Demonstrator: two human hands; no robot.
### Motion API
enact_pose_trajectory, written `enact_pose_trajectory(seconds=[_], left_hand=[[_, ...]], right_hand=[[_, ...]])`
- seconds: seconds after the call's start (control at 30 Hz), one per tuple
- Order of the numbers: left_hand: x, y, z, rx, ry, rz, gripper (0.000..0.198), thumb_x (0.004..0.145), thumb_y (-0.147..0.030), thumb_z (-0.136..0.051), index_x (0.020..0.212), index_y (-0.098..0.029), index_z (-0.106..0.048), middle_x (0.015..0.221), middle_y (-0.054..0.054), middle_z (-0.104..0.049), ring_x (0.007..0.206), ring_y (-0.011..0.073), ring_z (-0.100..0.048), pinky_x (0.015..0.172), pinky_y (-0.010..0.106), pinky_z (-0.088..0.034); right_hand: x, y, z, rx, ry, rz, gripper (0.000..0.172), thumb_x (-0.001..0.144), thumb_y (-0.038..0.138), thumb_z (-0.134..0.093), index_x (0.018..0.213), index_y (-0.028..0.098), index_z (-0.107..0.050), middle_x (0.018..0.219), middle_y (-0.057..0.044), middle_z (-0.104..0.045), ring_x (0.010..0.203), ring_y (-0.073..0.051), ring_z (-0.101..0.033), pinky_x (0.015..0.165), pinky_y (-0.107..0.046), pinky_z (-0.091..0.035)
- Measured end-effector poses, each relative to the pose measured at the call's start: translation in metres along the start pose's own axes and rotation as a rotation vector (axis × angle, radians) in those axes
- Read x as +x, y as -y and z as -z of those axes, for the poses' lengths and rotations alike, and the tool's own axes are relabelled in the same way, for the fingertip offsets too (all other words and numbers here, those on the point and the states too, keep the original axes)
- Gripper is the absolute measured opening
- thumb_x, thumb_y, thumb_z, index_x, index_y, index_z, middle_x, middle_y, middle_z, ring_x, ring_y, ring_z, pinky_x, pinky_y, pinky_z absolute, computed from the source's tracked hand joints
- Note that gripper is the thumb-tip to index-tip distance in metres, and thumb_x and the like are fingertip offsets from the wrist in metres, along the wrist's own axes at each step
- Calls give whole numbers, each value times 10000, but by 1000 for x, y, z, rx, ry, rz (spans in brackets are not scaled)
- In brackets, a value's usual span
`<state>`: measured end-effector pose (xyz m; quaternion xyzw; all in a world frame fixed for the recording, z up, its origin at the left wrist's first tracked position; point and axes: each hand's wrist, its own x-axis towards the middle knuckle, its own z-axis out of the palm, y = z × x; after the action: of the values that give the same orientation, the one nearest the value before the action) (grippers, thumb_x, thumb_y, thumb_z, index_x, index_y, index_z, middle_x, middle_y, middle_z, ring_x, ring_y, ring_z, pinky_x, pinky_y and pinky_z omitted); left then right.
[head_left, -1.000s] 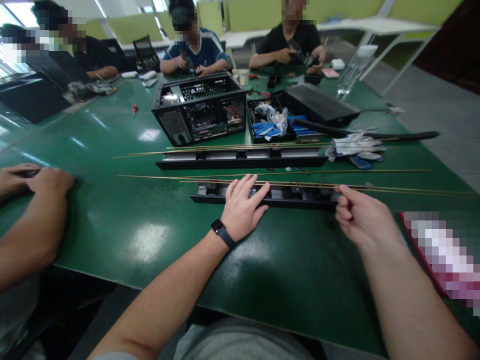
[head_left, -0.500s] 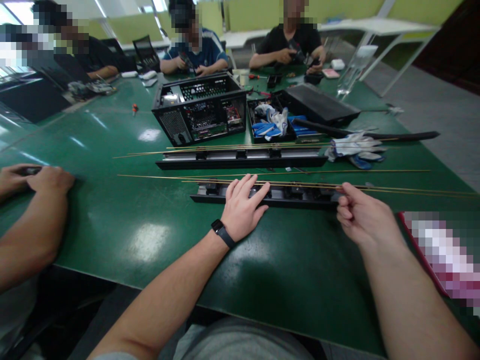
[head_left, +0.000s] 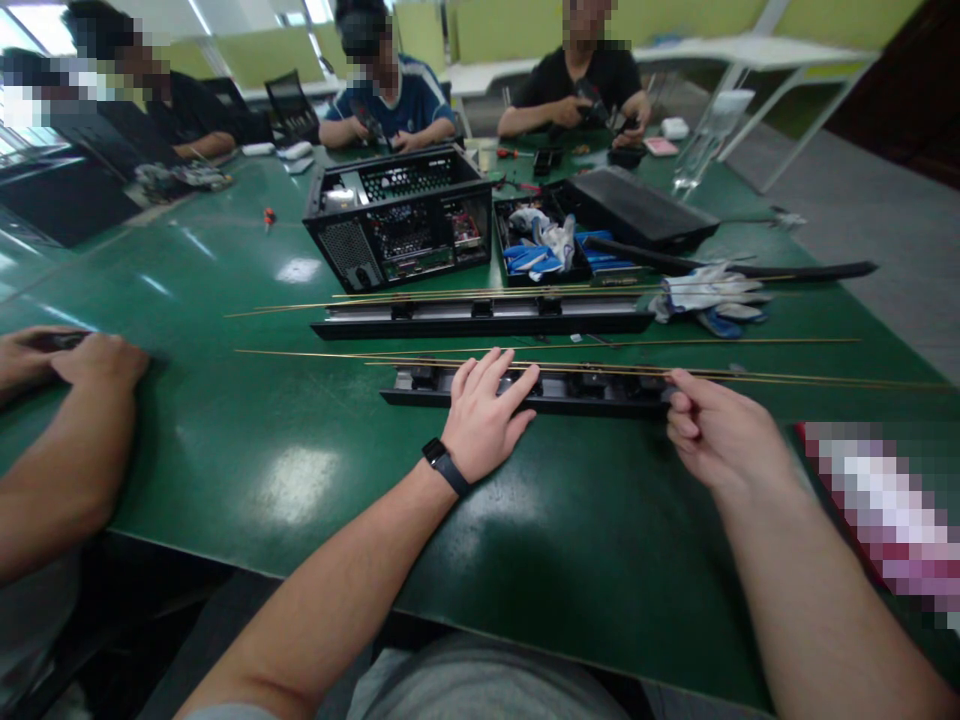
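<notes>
A long black channel rail [head_left: 592,405] with dark blocks inside lies on the green table in front of me. My left hand [head_left: 486,420] rests over its middle, fingers spread, with a dark band on the wrist. At the rail's right end, my right hand [head_left: 705,430] is closed, thumb and forefinger pinched together. What it pinches is too small or hidden to make out. Thin brass-coloured rods [head_left: 825,379] run along the top of the rail and past my right fingertips. A similar rail [head_left: 480,326] lies behind, with more thin rods along it.
Behind the rails are an open computer case [head_left: 405,220], a tray [head_left: 551,275] of gloves, a dark box [head_left: 637,205] and a black strip [head_left: 795,272]. A loose glove [head_left: 712,292] lies at the right. A co-worker's hands [head_left: 97,362] are at the left; other people sit across the table.
My right hand has shifted slightly left along the rail's end, still pinched. My left hand has stayed in place.
</notes>
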<state>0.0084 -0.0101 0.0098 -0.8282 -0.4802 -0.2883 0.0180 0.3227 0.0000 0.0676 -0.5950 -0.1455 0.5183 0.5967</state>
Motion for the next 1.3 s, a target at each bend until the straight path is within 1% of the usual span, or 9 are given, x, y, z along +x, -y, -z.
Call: enact_pose_trajectory(seconds=[0.1,0.2,0.37,0.53,0.63,0.73,0.8,1.07,1.3], left_hand=[[0,0,0,-1,6,10,651,1175,-241,-904,1811,-323,-793,1935,194,-713,1859,448,-633,1559,695,-457],[0,0,0,-2,11,12,646,1179,-242,-896,1813,-320,-792,1939,196,-709,1860,448,-631,1559,693,-458],[0,1,0,-5,12,7,648,1182,-249,-897,1817,-315,-788,1940,199,-707,1861,448,-629,1557,690,-459],[0,1,-1,-8,17,8,647,1185,-257,-894,1820,-322,-786,1946,200,-700,1866,455,-620,1565,703,-441],[0,1,-1,-7,22,17,656,1179,-260,-899,1821,-334,-784,1946,196,-700,1870,460,-613,1575,717,-421],[0,1,-1,-6,15,18,654,1175,-262,-906,1815,-332,-789,1940,199,-704,1867,460,-616,1572,722,-423],[0,0,-1,-4,11,16,654,1173,-258,-908,1812,-333,-792,1938,196,-707,1863,456,-621,1568,717,-430],[0,-1,0,1,18,17,657,1169,-239,-911,1810,-327,-794,1941,189,-707,1863,446,-625,1558,697,-457],[0,-1,1,1,20,12,643,1176,-231,-901,1804,-322,-798,1942,193,-707,1866,440,-626,1556,697,-468]], right_hand=[[-2,3,-2,18,-29,-12,230,1079,83,-954,966,182,-780,649,55,-607,394,-51,-439,339,-119,-309],[-4,4,-3,34,-56,-16,217,1130,45,-856,969,172,-785,641,60,-587,384,-49,-425,330,-127,-284],[-3,5,-2,40,-75,-26,216,1131,71,-880,973,177,-777,643,69,-582,384,-46,-423,330,-128,-278],[-2,4,0,-1,-62,-18,219,1185,124,-848,977,165,-794,653,54,-605,388,-44,-410,331,-133,-287],[1,-1,3,-61,-26,26,227,1132,225,-980,985,180,-812,678,46,-633,399,-52,-422,321,-153,-266],[8,-6,8,-108,14,66,392,1038,285,-1093,877,228,-739,692,44,-638,414,-49,-427,340,-156,-290],[12,-8,10,-117,29,68,457,1003,295,-1115,826,243,-697,691,43,-630,423,-48,-418,352,-158,-304],[20,-8,17,-70,56,48,314,921,249,-1119,905,232,-806,715,37,-625,478,-59,-430,373,-163,-320],[23,-6,19,-58,41,26,271,951,237,-1098,950,215,-828,705,47,-602,472,-56,-427,384,-164,-316]])
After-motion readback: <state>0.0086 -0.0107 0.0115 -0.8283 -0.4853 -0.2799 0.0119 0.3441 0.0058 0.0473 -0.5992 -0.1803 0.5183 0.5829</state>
